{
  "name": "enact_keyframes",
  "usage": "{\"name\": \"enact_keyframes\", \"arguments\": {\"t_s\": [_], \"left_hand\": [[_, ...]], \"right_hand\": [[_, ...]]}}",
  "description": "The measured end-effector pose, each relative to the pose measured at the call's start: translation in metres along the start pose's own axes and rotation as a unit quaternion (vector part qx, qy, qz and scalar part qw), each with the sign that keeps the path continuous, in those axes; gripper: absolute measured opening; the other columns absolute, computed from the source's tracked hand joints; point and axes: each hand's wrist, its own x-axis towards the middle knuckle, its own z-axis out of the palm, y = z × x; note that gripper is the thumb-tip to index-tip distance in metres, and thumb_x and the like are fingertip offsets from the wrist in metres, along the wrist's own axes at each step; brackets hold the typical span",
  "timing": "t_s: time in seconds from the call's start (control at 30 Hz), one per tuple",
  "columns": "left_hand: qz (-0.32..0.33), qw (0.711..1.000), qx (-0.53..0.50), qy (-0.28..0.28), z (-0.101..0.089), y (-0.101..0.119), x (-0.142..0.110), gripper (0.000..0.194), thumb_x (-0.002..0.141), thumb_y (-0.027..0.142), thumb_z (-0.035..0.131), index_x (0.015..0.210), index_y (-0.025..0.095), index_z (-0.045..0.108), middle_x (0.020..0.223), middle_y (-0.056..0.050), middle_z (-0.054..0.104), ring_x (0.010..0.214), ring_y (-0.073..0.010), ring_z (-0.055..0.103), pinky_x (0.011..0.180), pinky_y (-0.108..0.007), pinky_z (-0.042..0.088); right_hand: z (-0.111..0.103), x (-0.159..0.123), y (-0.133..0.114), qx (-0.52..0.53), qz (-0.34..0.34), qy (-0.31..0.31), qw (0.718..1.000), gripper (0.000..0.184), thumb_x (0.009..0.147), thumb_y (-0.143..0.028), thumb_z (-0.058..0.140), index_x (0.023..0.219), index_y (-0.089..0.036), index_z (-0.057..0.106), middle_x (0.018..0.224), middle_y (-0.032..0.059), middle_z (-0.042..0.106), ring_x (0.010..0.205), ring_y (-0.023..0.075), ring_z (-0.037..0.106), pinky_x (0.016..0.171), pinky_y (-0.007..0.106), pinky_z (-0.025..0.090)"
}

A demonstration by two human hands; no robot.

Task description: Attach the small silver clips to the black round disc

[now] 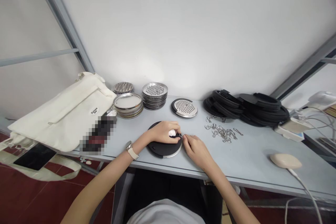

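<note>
A round black disc with a metal rim lies on the grey table in front of me. My left hand rests on top of it, fingers curled round a small white object, a watch on the wrist. My right hand pinches a small metal hook at the disc's right edge, fingertips meeting those of the left hand. A pile of loose metal hooks lies just right of my hands.
At the back stand stacks of metal discs, perforated metal discs, one perforated disc in a black ring and piles of black rings. A cream bag lies left. A mouse sits right.
</note>
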Motion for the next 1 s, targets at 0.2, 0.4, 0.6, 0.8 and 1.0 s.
{"name": "enact_keyframes", "arguments": {"t_s": [0.2, 0.4, 0.6, 0.8, 1.0], "left_hand": [[0.01, 1.0, 0.002, 0.007, -0.0005, 0.0015, 0.0008, 0.017, 0.073, 0.023, 0.058, 0.089, 0.018, 0.056, 0.083, 0.0, 0.06, 0.077, -0.0128, 0.054, 0.071, -0.022, 0.041], [0.009, 1.0, -0.011, 0.002, -0.0017, 0.0022, 0.0012, 0.019, 0.072, 0.022, 0.058, 0.09, 0.018, 0.056, 0.084, 0.001, 0.06, 0.078, -0.0125, 0.054, 0.07, -0.021, 0.04], [0.004, 1.0, -0.009, 0.003, -0.0012, 0.0009, 0.0007, 0.018, 0.073, 0.024, 0.058, 0.09, 0.018, 0.056, 0.087, 0.0, 0.061, 0.081, -0.0133, 0.055, 0.071, -0.022, 0.04], [0.005, 1.0, -0.012, 0.007, -0.0005, 0.0008, 0.0003, 0.015, 0.073, 0.024, 0.058, 0.087, 0.018, 0.058, 0.087, -0.001, 0.06, 0.079, -0.0126, 0.055, 0.071, -0.021, 0.041], [0.005, 1.0, -0.03, 0.007, -0.0004, 0.0006, 0.0004, 0.015, 0.073, 0.023, 0.058, 0.087, 0.017, 0.058, 0.088, -0.001, 0.06, 0.078, -0.0128, 0.056, 0.071, -0.021, 0.041]], "right_hand": [[0.0029, 0.0024, -0.0007, -0.037, -0.007, -0.008, 0.999, 0.042, 0.097, -0.027, 0.022, 0.075, -0.018, 0.056, 0.068, 0.0048, 0.063, 0.068, 0.0167, 0.057, 0.065, 0.026, 0.034], [0.0062, 0.0059, -0.0018, -0.047, 0.016, -0.005, 0.999, 0.046, 0.097, -0.027, 0.02, 0.075, -0.018, 0.059, 0.069, 0.0057, 0.066, 0.066, 0.0163, 0.059, 0.063, 0.027, 0.033], [0.0045, 0.0039, -0.0012, -0.049, 0.013, -0.005, 0.999, 0.047, 0.097, -0.029, 0.021, 0.07, -0.019, 0.058, 0.067, 0.0052, 0.064, 0.066, 0.0165, 0.058, 0.064, 0.027, 0.033], [0.003, 0.0032, -0.0017, -0.039, 0.013, -0.012, 0.999, 0.046, 0.097, -0.03, 0.022, 0.07, -0.019, 0.056, 0.067, 0.0047, 0.063, 0.067, 0.0163, 0.056, 0.064, 0.026, 0.033], [0.0031, 0.0027, -0.001, -0.038, 0.014, -0.018, 0.999, 0.042, 0.096, -0.029, 0.026, 0.07, -0.019, 0.057, 0.067, 0.0047, 0.063, 0.067, 0.0166, 0.056, 0.063, 0.026, 0.032]]}}
